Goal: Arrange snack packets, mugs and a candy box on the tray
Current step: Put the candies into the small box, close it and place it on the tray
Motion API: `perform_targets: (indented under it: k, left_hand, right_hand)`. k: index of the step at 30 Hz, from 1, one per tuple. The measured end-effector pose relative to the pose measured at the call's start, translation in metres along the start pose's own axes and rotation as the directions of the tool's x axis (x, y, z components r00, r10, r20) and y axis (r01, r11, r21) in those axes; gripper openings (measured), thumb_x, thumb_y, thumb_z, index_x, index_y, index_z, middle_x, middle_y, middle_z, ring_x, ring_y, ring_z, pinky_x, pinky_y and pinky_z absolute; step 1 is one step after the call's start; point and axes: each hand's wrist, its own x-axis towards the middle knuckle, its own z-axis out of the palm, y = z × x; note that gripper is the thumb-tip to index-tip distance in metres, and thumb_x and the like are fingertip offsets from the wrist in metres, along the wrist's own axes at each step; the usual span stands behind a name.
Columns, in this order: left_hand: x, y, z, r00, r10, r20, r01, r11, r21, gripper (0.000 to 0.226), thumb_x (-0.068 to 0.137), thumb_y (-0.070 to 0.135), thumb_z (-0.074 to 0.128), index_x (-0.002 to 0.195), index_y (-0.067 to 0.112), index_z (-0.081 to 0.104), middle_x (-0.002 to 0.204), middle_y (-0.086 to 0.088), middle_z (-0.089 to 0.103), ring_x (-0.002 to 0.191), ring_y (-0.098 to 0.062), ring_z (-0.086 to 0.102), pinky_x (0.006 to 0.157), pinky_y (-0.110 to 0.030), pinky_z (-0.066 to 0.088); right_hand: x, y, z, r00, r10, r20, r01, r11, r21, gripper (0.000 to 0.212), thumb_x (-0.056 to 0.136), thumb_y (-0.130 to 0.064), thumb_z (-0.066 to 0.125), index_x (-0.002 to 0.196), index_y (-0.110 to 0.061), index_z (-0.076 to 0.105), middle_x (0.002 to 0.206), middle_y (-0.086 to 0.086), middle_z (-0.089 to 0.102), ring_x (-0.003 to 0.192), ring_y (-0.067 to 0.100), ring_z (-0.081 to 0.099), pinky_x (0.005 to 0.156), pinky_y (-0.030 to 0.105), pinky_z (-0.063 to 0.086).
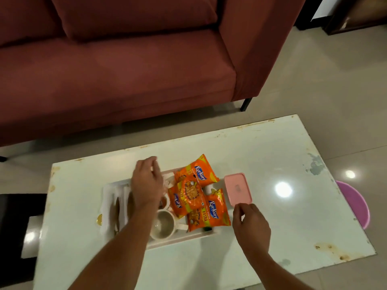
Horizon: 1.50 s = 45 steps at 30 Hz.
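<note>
1. Maroon sofa (125,70) fills the far side on a pale tiled floor (314,80); a worn white counter (261,153) stands before it.
2. A white tray (188,237) sits near the counter's middle, toward 9 o'clock.
3. Three orange packets (188,195) overlap in a loose pile on the tray's 3 o'clock half. One lies at 12 o'clock, one at the centre, and one at 5 o'clock.
4. A cream mug (162,225) stands upright at the tray's 6 o'clock, mouth up. A second mug (164,200) just beyond it is mostly hidden by the left wrist.
5. A pink box (237,189) lies flat on the counter, lid on, just beside the tray at 3 o'clock and off the tray.
6. The left grip (146,185) hangs over the tray's 11 o'clock corner, fingers bent downward and blurred. I cannot tell whether it pinches anything.
7. The right grip (250,225) hovers at the box's 6 o'clock edge with its fingers loosely bent around nothing. I cannot tell whether the tips touch the box.
8. Something white and blurred (109,197) lies at the tray's 9 o'clock side.
9. A purple stool (354,204) shows past the counter's 3 o'clock edge.
</note>
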Motion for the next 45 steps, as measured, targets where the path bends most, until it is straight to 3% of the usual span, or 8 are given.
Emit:
perform_targets:
  k: [5, 10, 13, 16, 18, 20, 23, 45]
  left_hand:
    - [-0.012, -0.099, -0.073, 0.914, -0.392, -0.110, 0.403, 0.908, 0.117, 0.025, 0.100, 0.014, 0.051, 0.117, 0.010, 0.069, 0.113, -0.022, 0.066, 0.099, -0.045, 0.063, 0.087, -0.047, 0.050]
    - [-0.031, -0.172, -0.092, 0.740, -0.650, 0.171, 0.608, 0.756, 0.241, 0.029, 0.102, 0.021, 0.047, 0.113, 0.012, 0.071, 0.113, -0.020, 0.069, 0.100, -0.043, 0.062, 0.081, -0.039, 0.044]
    - [-0.039, -0.192, -0.088, 0.708, -0.670, 0.223, 0.638, 0.742, 0.204, 0.029, 0.101, 0.023, 0.046, 0.088, 0.011, 0.069, 0.091, -0.015, 0.069, 0.080, -0.035, 0.056, 0.075, -0.040, 0.046]
    - [-0.041, -0.206, -0.087, 0.709, -0.682, 0.181, 0.659, 0.732, 0.174, 0.029, 0.099, 0.017, 0.045, 0.074, 0.012, 0.060, 0.076, -0.010, 0.063, 0.071, -0.033, 0.052, 0.071, -0.040, 0.046]
    - [-0.040, -0.214, -0.086, 0.714, -0.664, 0.223, 0.644, 0.747, 0.163, 0.027, 0.099, 0.021, 0.048, 0.079, 0.016, 0.066, 0.086, -0.013, 0.069, 0.076, -0.035, 0.058, 0.075, -0.040, 0.047]
    - [-0.038, -0.219, -0.084, 0.702, -0.652, 0.287, 0.647, 0.752, 0.126, 0.024, 0.099, 0.029, 0.054, 0.106, 0.019, 0.074, 0.103, -0.017, 0.073, 0.093, -0.040, 0.065, 0.087, -0.043, 0.052]
    - [-0.037, -0.223, -0.079, 0.707, -0.650, 0.279, 0.653, 0.752, 0.097, 0.033, 0.099, 0.032, 0.058, 0.126, 0.018, 0.069, 0.114, -0.016, 0.073, 0.101, -0.043, 0.067, 0.097, -0.048, 0.051]
    - [-0.044, -0.234, -0.077, 0.756, -0.601, 0.259, 0.607, 0.792, 0.063, 0.028, 0.097, 0.029, 0.061, 0.119, 0.017, 0.074, 0.104, -0.014, 0.075, 0.090, -0.042, 0.069, 0.093, -0.049, 0.053]
  right_hand:
    - [-0.025, -0.025, 0.007, 0.962, 0.171, 0.213, -0.154, 0.983, -0.096, 0.020, 0.099, -0.030, 0.049, 0.087, -0.025, 0.065, 0.084, -0.004, 0.066, 0.072, 0.018, 0.062, 0.063, 0.032, 0.055]
    - [-0.027, -0.032, 0.019, 0.909, 0.344, 0.235, -0.353, 0.936, -0.003, 0.021, 0.096, -0.021, 0.053, 0.107, -0.017, 0.070, 0.103, 0.010, 0.074, 0.093, 0.034, 0.067, 0.071, 0.033, 0.049]
    - [-0.022, -0.034, 0.024, 0.909, 0.273, 0.314, -0.346, 0.916, 0.204, 0.026, 0.097, -0.020, 0.049, 0.104, -0.019, 0.074, 0.104, 0.013, 0.075, 0.091, 0.032, 0.064, 0.080, 0.037, 0.051]
    - [-0.020, -0.040, 0.025, 0.897, 0.306, 0.319, -0.420, 0.815, 0.399, 0.032, 0.089, -0.042, 0.043, 0.098, -0.029, 0.071, 0.103, 0.010, 0.074, 0.089, 0.026, 0.062, 0.081, 0.038, 0.047]
    - [-0.017, -0.042, 0.031, 0.875, 0.347, 0.338, -0.478, 0.737, 0.479, 0.024, 0.095, -0.049, 0.049, 0.095, -0.033, 0.068, 0.104, 0.008, 0.074, 0.093, 0.026, 0.065, 0.088, 0.045, 0.052]
    - [-0.014, -0.045, 0.036, 0.842, 0.365, 0.397, -0.535, 0.657, 0.531, 0.023, 0.096, -0.054, 0.054, 0.096, -0.034, 0.066, 0.105, 0.005, 0.073, 0.099, 0.027, 0.068, 0.096, 0.052, 0.053]
    - [-0.014, -0.047, 0.043, 0.801, 0.369, 0.472, -0.593, 0.600, 0.537, 0.031, 0.089, -0.064, 0.059, 0.093, -0.035, 0.068, 0.102, 0.001, 0.075, 0.098, 0.026, 0.070, 0.096, 0.053, 0.053]
    - [-0.017, -0.035, 0.052, 0.802, 0.412, 0.432, -0.594, 0.616, 0.517, 0.037, 0.092, -0.060, 0.056, 0.076, -0.029, 0.070, 0.081, -0.002, 0.075, 0.083, 0.024, 0.072, 0.088, 0.052, 0.058]
